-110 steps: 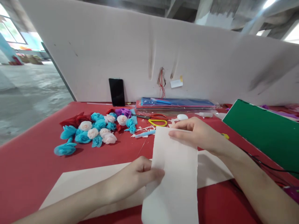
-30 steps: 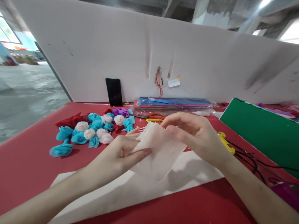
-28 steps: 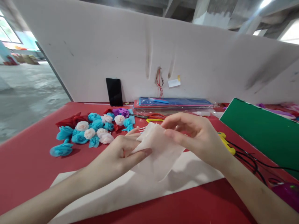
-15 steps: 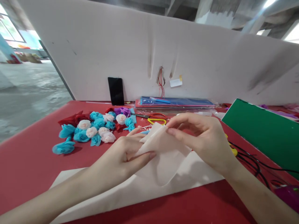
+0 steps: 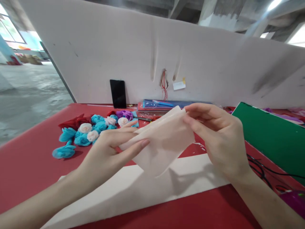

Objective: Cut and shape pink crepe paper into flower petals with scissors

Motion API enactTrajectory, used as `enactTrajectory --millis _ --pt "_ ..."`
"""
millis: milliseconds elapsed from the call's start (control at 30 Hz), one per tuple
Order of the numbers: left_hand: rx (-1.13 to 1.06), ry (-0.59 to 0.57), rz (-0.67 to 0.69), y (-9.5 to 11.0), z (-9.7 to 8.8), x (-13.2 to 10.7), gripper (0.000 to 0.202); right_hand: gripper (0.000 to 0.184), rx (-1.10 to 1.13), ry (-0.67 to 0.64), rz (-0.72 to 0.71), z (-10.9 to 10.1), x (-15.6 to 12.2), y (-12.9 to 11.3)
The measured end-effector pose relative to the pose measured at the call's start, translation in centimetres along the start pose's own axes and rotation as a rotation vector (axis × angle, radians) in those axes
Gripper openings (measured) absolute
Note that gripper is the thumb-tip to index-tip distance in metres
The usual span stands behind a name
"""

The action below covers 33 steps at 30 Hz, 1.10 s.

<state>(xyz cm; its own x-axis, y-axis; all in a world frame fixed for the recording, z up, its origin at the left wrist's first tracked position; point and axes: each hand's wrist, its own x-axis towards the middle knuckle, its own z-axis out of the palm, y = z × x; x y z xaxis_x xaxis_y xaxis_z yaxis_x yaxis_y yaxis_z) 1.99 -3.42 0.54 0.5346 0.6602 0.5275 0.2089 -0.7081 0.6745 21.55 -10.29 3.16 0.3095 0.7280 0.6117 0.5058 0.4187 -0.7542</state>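
Paper strip [image 5: 162,143] hangs between both hands above the table's [image 5: 28,165] middle; left hand [image 5: 107,149] pinches its near end, right hand [image 5: 219,136] pinches the far, higher corner.

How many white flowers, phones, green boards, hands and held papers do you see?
White flowers in view: 4
Black phone: 1
Green board: 1
Left hand and right hand: 2
Held paper piece: 1
Total: 9
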Motion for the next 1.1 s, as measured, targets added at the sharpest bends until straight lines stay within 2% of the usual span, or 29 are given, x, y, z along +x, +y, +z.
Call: enactTrajectory --millis 100,233,533,867,1100 --pt "0.069 0.094 0.064 -0.1 -0.4 0.0 0.02 0.012 0.023 -0.024 0.008 0.0 0.0 0.0" --pt "0.052 0.203 0.019 -0.1 -0.7 0.0 0.008 0.009 0.038 -0.029 0.021 0.0 0.0 -0.1" --pt "-0.014 0.199 0.08 -0.7 -1.3 0.0 0.014 0.01 0.141 -0.112 0.088 0.0 0.1 -0.2" --pt "-0.062 0.137 0.097 -0.5 -1.0 -0.1 0.016 0.005 0.128 -0.121 0.096 -0.1 0.0 0.1" --pt "-0.016 0.198 0.086 -0.7 -1.0 -0.2 0.015 0.003 0.105 -0.12 0.113 0.0 0.0 0.0"
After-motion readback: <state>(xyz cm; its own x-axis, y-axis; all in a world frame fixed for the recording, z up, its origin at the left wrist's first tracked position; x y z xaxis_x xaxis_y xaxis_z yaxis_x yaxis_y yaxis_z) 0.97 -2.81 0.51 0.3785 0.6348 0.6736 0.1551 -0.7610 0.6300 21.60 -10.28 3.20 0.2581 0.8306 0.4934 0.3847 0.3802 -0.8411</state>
